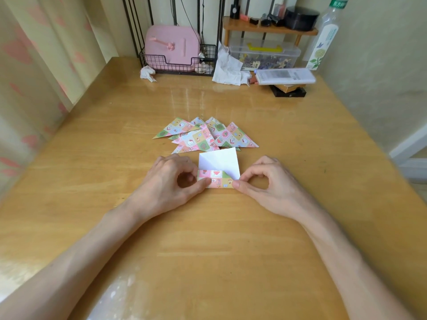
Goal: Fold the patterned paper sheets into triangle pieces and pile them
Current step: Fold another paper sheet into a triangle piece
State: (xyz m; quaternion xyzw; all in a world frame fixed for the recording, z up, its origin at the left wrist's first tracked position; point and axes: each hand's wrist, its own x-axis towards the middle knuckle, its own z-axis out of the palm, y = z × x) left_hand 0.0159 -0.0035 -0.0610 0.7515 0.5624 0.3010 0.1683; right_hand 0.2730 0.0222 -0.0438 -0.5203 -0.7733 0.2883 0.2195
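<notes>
Left hand (171, 179) and right hand (265, 181), fingers curled, pinching both ends of the folded near strip of the patterned sheet (219, 165); lying flat on table (208, 239), just before triangle pile (208, 135); keep edges aligned, press crease outward from middle; counting one sheet in work, roughly seven overlapping triangles, exact number unclear.

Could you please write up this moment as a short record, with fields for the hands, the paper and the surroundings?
surface: wooden table
work piece: paper sheet, white side up, near edge folded over so the pattern shows
hands: left hand pinches the fold's left end; right hand pinches its right end
finished: folded triangles, loosely overlapping just beyond the sheet
far edge: wire basket holding a pink case; crumpled tissue; clear bottle
</notes>
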